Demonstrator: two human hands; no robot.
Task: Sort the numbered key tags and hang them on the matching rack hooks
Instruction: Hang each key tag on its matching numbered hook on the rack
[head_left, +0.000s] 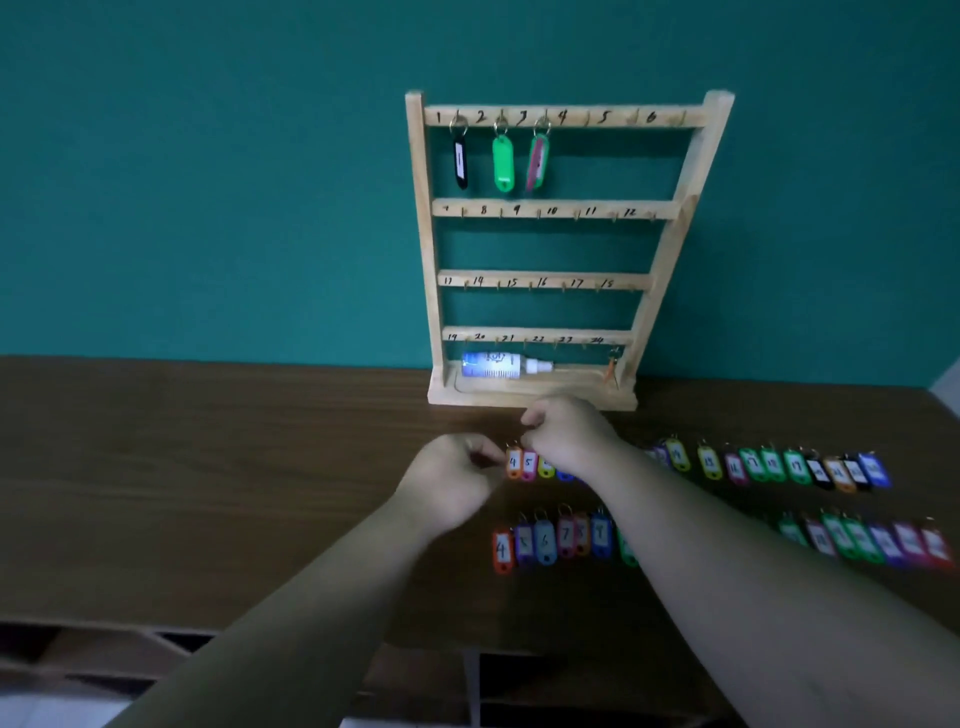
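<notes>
Two bare forearms reach in from six o'clock and meet near the middle of the view. The left hand (454, 480) has its fingers curled, with the fingertips drawn together right at the left edge of an orange tag marked 4 (514, 462); whether it actually pinches the tag cannot be told. The right hand (569, 436), at about two o'clock from the left, is curled as well, knuckles up. Its fingertips are down over the metal rings of that tag and of the pink tag marked 5 (528, 462) beside it (the fingers hide the grip itself, so whether it holds a ring cannot be told). These two tags begin the far row of tags (753, 464), which lies flat on the dark wooden table (208, 467) and runs off toward three o'clock, passing under the right wrist. A near row of tags (544, 543), blurred toward its far end, lies parallel at five o'clock from the hands and also begins with an orange 4. At twelve o'clock, just beyond the right hand, a pale wooden rack (670, 249) stands upright against a teal wall (208, 182), with four rails of hooks hand-numbered 1 to 24. On the top rail hang a black tag (460, 163) at hook 1, a green tag (503, 163) at hook 2 and a pink-and-green tag (538, 162) at hook 3. A white and blue bottle (498, 365) lies on its side in the rack's base tray.
</notes>
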